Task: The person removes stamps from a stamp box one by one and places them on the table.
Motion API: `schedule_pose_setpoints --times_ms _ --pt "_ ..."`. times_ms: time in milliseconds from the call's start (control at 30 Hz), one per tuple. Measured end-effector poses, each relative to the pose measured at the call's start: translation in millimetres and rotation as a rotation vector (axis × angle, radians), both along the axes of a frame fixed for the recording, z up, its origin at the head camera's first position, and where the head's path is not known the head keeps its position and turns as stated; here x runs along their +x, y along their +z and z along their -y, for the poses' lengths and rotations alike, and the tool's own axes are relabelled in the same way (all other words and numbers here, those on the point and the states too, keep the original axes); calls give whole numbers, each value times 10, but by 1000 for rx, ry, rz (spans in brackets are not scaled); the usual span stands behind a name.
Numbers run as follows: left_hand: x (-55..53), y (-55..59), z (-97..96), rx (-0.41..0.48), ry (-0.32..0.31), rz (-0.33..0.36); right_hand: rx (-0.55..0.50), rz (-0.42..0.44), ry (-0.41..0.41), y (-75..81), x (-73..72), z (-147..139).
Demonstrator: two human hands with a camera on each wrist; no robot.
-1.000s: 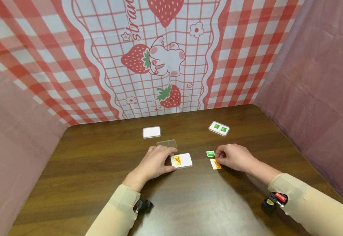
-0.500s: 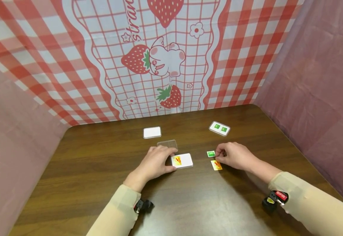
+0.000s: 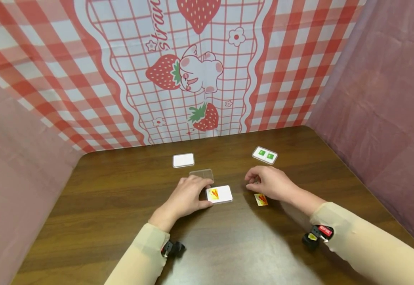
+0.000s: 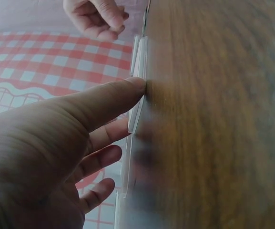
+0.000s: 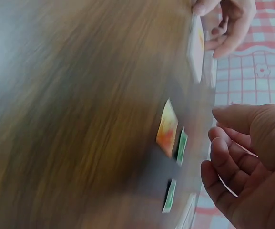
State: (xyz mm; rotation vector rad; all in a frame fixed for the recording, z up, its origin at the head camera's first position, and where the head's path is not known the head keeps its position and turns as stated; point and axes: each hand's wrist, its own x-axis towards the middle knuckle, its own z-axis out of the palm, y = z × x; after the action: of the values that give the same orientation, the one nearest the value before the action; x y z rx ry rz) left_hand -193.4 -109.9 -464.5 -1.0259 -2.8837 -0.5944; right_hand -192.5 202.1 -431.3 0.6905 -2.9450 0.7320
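My left hand (image 3: 185, 196) holds a clear flat case (image 3: 226, 201) by its edges, thumb on the near edge and index finger on the far one. A white insert with an orange-yellow picture square (image 3: 213, 194) at its left end lies in that case. My right hand (image 3: 269, 183) hovers over the table to the right, fingers loosely bent with nothing between them. Just below it lies a loose orange picture square (image 3: 261, 200). Two small green squares, one beside the orange square (image 5: 181, 147) and another (image 5: 169, 195) farther off, show in the right wrist view; the hand hides them from the head view.
A clear lid or tray (image 3: 203, 174) lies just behind the left hand. Farther back are a blank white cased card (image 3: 183, 160) and a cased card with two green squares (image 3: 265, 155). A checked strawberry cloth (image 3: 207, 79) hangs behind the wooden table (image 3: 121, 178).
My right hand has moved left and slightly away from me, lifting off from beside the green square and now covering it in the head view. The left hand stays put.
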Motion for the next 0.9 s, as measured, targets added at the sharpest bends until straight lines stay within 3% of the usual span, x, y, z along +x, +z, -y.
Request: schedule_pose_setpoints --times_ms 400,900 --pt "-15 -17 40 40 -6 9 -23 18 124 -56 -82 437" --pt "-18 -8 40 44 -12 16 52 44 118 -103 -131 748"
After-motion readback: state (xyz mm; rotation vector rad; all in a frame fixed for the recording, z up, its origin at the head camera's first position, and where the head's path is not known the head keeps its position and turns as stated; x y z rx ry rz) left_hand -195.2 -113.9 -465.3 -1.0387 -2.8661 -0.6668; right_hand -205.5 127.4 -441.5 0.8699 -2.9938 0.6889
